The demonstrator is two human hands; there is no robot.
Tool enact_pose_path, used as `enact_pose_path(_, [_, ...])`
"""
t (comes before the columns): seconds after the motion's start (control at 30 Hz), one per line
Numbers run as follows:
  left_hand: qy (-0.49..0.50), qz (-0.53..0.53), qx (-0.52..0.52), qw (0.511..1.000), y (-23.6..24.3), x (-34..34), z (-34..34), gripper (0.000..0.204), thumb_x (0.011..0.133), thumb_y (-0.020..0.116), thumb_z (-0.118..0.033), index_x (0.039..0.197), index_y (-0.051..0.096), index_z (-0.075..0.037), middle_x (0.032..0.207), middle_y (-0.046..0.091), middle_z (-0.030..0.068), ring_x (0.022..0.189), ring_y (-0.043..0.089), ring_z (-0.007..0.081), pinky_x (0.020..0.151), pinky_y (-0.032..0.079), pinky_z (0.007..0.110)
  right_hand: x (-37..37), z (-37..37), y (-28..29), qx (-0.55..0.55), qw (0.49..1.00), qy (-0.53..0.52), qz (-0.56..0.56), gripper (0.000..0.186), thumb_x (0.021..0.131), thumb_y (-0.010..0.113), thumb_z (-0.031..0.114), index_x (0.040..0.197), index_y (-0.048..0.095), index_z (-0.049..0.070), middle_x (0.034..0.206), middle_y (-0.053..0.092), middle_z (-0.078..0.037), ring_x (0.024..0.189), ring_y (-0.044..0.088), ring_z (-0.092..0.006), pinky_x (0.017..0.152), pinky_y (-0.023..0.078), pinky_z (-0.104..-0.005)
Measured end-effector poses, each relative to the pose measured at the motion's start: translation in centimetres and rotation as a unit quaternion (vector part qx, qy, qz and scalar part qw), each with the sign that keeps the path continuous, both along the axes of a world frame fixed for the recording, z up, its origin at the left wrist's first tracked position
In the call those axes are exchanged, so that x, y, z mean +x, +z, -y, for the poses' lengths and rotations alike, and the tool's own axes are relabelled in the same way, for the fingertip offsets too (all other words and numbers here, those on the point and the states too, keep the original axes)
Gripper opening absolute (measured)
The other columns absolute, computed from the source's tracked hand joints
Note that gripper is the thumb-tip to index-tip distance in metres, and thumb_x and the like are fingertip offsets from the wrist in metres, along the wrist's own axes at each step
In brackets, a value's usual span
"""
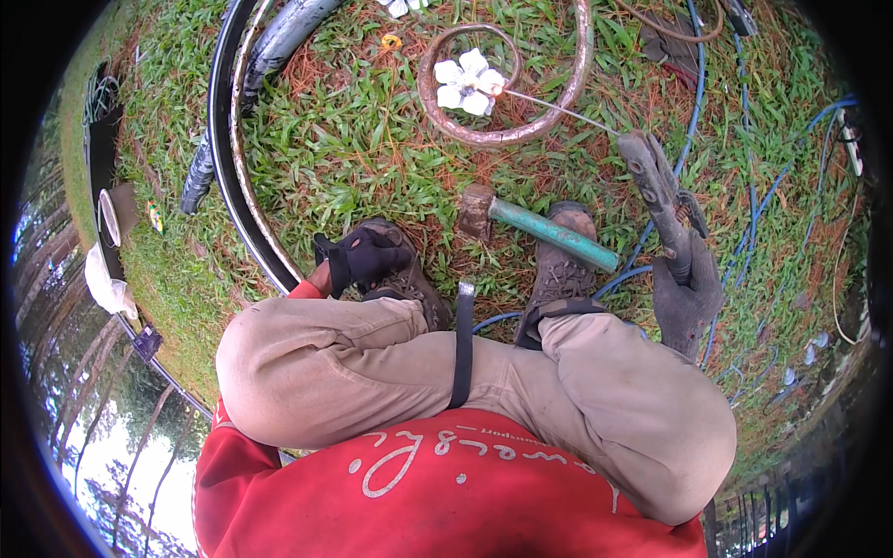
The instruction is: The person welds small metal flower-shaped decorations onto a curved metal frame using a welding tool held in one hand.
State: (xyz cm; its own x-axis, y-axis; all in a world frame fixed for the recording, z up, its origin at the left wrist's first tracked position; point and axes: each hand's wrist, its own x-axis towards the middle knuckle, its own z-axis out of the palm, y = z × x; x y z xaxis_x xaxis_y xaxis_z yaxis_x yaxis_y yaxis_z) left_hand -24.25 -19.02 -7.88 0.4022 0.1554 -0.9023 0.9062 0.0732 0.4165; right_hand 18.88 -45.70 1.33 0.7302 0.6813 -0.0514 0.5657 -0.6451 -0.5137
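Note:
My right hand (pixel 686 293), in a grey glove, grips a worn welding electrode holder (pixel 662 205). Its thin rod (pixel 558 107) reaches to a white metal flower (pixel 465 82), with a small orange glow where they meet. The flower lies inside a rusty, curled metal scroll (pixel 502 135) on the grass. My left hand (pixel 363 256), in a black glove, is curled over my left boot (pixel 419 288); what it holds, if anything, is hidden. A hammer (pixel 549 232) with a turquoise handle and rusty head lies between my boots, near my right boot (pixel 558 275).
A long curved black-and-rusty metal bar (pixel 220 139) and a dark pipe (pixel 279 46) lie at the left. Blue hoses (pixel 749 214) and a dark cloth (pixel 670 51) are at the right. A white bag (pixel 107 284) and trees stand at the far left.

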Motion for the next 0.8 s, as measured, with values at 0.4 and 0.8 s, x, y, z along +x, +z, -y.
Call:
enact_pose_path(0.4, [0.033,-0.045,-0.037,0.998,-0.14,0.15,0.13,0.036,0.094,0.079,-0.041,0.077,0.081,-0.008,0.060,0.068,0.0006,0.052,0.063,0.0095,0.052,0.050,0.030,0.06,-0.29,0.62,-0.031,0.999,0.006,-0.017,0.058,0.076,0.087,-0.002,0.132,0.071,-0.001,0.111,0.078,-0.015,0.099,0.076,-0.0194,0.083,0.060,-0.0331])
enact_pose_path(0.8, [0.001,0.004,-0.017,1.000,-0.36,-0.32,0.02,0.038,0.095,0.078,-0.041,0.076,0.081,-0.009,0.060,0.068,0.0020,0.053,0.064,0.0105,0.053,0.050,0.030,-0.01,-0.74,0.72,-0.026,0.999,0.004,-0.027,0.058,0.076,0.087,-0.001,0.133,0.071,-0.001,0.108,0.077,-0.015,0.096,0.076,-0.0186,0.081,0.059,-0.0328])
